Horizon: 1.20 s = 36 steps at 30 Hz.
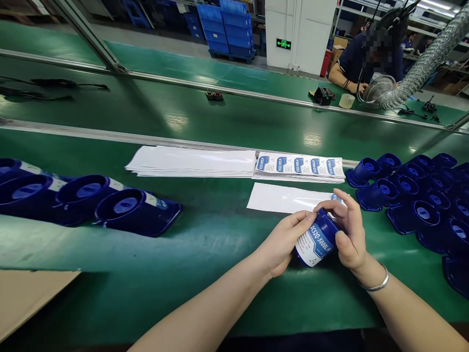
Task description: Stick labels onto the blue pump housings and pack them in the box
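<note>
A dark blue plastic housing (331, 230) with a white and blue printed label (315, 244) is held between my two hands above the green bench. My left hand (289, 237) grips its left side, thumb on top at the label's edge and fingers partly hidden behind. On the other side, my right hand (350, 234) has its thumb against the housing and its fingers curved over the far end. A mostly bare label sheet (282, 196) lies just beyond, its right end partly covered by my right hand, with one blue label showing there.
Label sheets (300, 166) and a stack of white sheets (198, 161) lie along the rail. Several blue housings stand at right (406, 186), and several labelled ones at left (120, 205). Cardboard (32, 298) is front left. A person (348, 66) works across the bench beside a duct (425, 63).
</note>
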{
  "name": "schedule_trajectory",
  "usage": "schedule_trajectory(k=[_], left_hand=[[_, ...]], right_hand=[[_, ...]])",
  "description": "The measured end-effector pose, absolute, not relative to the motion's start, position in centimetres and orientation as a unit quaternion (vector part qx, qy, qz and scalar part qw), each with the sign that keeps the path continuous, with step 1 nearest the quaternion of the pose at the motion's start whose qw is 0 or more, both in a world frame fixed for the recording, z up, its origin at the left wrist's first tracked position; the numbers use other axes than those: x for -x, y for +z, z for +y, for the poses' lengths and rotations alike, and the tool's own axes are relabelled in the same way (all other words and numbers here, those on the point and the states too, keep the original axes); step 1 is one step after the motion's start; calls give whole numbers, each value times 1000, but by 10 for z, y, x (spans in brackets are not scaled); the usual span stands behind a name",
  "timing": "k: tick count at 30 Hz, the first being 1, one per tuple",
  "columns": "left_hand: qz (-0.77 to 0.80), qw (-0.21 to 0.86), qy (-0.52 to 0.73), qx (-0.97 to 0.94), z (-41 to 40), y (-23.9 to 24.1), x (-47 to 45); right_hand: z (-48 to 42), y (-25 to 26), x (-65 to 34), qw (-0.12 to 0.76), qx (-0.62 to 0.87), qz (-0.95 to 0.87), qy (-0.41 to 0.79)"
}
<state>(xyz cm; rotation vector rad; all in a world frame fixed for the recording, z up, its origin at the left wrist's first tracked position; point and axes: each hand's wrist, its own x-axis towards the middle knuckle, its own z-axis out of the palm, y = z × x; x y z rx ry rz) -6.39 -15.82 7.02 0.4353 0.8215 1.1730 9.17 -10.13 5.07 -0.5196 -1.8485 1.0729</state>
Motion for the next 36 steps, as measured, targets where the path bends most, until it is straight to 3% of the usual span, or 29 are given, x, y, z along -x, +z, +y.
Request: schedule_trajectory(k=[10,21,32,36], left_hand=[[434,650,539,-312,-164,71,58],[522,452,453,-563,-165,68,64],[588,407,335,-614,-164,71,62],[592,473,367,-539,-162,72,61]], right_hand=[[-103,55,-91,434,273,-765,391],[-109,61,-92,426,307,-759,385],[-110,63,-90,366,347,-778,374],[-103,67,-91,333,360,-751,442]])
